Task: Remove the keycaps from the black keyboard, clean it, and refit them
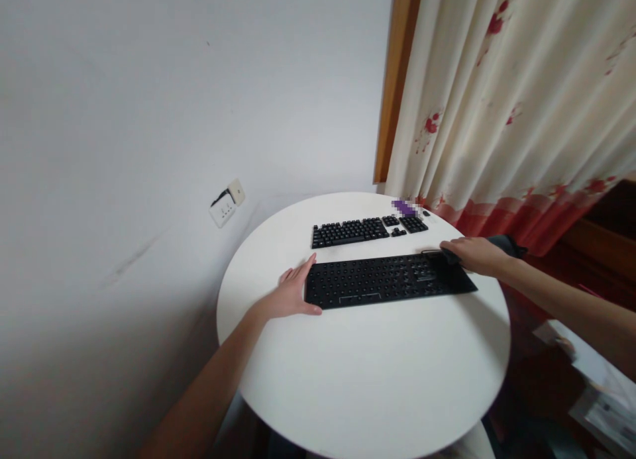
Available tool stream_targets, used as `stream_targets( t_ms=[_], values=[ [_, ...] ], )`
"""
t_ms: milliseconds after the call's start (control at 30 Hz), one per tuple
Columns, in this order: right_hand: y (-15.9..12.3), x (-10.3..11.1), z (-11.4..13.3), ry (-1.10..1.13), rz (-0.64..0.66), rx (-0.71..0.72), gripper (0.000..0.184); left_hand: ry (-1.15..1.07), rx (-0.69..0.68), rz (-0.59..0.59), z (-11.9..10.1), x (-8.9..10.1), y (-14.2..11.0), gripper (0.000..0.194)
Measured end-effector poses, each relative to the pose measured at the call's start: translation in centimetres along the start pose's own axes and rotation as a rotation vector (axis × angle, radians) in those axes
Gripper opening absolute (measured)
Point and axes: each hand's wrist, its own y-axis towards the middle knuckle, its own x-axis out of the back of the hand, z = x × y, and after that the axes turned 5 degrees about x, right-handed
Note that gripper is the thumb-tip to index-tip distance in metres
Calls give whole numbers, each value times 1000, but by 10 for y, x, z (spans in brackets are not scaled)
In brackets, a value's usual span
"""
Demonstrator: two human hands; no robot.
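A black keyboard [368, 283] stripped of its keycaps lies flat on the white round table [377, 373]. My left hand [293, 292] spans its left end, thumb at the near edge and forefinger at the far edge, bracing it. Over the right end, my right hand [467, 254] is wrapped around a black handheld device [503, 244], whose thick body sticks out behind the fist. The device's front end points down at the keyboard, and its exact kind cannot be made out. Behind the keyboard, black keycaps [348, 232] are laid out in keyboard order.
At the table's far edge lies a purple item [405, 207], pixelated, beside a small black piece [426, 213]. A wall with a socket [222, 210] stands to the left. A floral curtain [497, 114] hangs behind on the right. White items [591, 359] sit lower right.
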Motion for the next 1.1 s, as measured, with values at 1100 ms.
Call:
stream_targets(
  t_ms=[1100],
  values=[
    [132, 75, 189, 198, -104, 170, 37, 43, -26, -14, 5, -4, 1, 132]
  ],
)
